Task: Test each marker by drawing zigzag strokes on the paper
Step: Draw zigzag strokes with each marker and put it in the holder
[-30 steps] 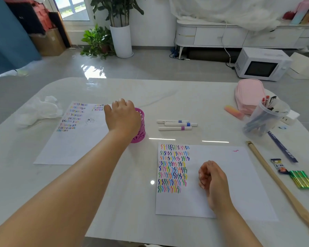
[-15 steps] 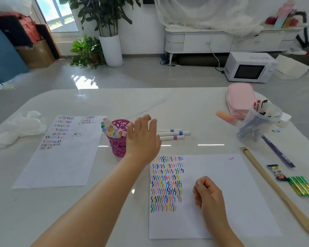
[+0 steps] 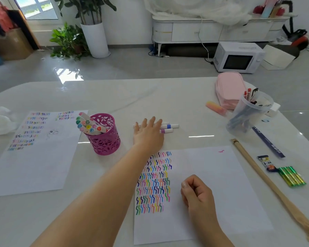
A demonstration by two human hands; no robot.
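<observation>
— Where is the left hand (image 3: 148, 135)?
— It lies over three loose markers (image 3: 170, 128) on the table (image 3: 150, 97), fingers straight and spread, gripping none.
— And the right hand (image 3: 197, 192)?
— It rests on the paper (image 3: 221, 184) beside the zigzag rows (image 3: 154, 182), curled in a fist with nothing seen in it.
— Any more?
— A bundle of markers (image 3: 89, 126) leans in the pink cup (image 3: 105, 142), just left of the left hand.
</observation>
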